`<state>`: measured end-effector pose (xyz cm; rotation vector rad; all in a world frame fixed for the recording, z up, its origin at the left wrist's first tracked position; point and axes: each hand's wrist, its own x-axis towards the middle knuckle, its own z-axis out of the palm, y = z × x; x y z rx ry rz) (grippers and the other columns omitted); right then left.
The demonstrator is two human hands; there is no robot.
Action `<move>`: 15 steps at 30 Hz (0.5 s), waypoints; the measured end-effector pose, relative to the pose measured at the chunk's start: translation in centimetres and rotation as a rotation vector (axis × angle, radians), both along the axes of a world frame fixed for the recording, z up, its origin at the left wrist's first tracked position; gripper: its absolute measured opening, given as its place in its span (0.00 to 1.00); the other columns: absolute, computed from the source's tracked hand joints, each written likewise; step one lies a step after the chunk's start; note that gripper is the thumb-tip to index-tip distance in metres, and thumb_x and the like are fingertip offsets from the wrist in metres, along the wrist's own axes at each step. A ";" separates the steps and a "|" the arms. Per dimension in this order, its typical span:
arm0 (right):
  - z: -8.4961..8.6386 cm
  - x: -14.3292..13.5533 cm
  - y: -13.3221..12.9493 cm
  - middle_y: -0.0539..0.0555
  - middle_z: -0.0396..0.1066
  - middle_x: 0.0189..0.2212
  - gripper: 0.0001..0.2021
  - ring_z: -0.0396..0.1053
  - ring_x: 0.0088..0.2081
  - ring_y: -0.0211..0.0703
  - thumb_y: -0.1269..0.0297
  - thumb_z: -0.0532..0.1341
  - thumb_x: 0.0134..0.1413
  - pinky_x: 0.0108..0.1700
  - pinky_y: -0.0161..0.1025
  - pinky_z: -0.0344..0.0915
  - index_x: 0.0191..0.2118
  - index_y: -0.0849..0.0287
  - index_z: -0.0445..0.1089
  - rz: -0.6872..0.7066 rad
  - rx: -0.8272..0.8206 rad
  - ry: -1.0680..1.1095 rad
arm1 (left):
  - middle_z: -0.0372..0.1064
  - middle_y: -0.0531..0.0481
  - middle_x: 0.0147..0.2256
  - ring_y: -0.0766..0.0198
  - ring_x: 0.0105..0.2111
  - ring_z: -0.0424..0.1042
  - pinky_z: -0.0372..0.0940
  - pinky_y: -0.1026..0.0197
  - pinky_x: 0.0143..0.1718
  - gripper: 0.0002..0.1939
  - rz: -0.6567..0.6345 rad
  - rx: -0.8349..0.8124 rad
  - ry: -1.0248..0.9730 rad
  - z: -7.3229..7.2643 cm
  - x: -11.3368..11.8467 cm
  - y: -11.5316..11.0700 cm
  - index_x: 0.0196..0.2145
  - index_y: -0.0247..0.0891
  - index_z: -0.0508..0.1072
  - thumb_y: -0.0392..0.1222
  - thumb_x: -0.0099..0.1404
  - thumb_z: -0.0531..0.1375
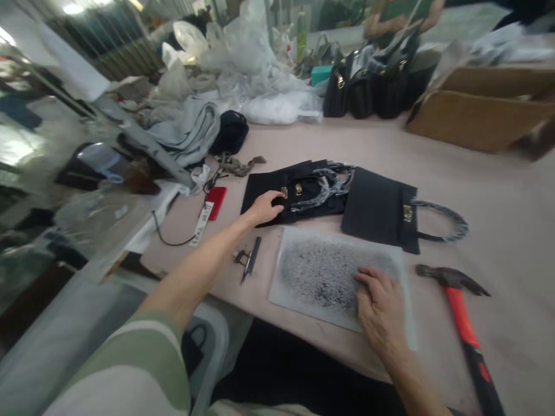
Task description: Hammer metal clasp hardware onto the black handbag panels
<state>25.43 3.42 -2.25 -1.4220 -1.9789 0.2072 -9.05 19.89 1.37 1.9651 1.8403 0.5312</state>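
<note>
My left hand [265, 209] reaches over a stack of black bag panels [260, 190]. Its thumb and index finger are apart, at a gold clasp [284, 192] on one panel. Plastic-wrapped handles [323, 193] lie across the stack. Resting on a grey, speckled, worn mat [321, 271] is my right hand [381, 300], its index finger stretched out and nothing visible in it. A separate black bag panel [379, 205] with a gold clasp and a wrapped handle lies just beyond the mat. To the right of the mat is a claw hammer [462, 315] with a red and black grip.
Small metal tools [250, 259] lie left of the mat. Farther left are a red item [217, 202] and a written label strip [202, 224]. Black handbags [368, 86], a cardboard box [481, 110] and plastic wrap [277, 107] stand at the back. Another person's arms [399, 23] show beyond.
</note>
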 end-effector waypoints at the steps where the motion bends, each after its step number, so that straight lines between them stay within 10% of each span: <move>1: -0.1 0.1 0.2 0.59 0.75 0.46 0.12 0.70 0.48 0.55 0.65 0.53 0.61 0.51 0.57 0.67 0.41 0.57 0.73 0.011 0.006 -0.010 | 0.73 0.44 0.57 0.56 0.58 0.71 0.62 0.58 0.63 0.22 -0.006 -0.018 -0.006 0.0 -0.4 -0.2 0.56 0.34 0.75 0.37 0.63 0.62; 15: 0.0 0.2 1.0 0.62 0.75 0.44 0.13 0.71 0.45 0.58 0.62 0.52 0.62 0.50 0.58 0.66 0.41 0.59 0.72 0.064 0.074 -0.071 | 0.76 0.38 0.54 0.54 0.54 0.75 0.67 0.55 0.60 0.21 0.361 -0.039 -0.131 0.7 -6.3 -5.1 0.54 0.28 0.76 0.35 0.64 0.63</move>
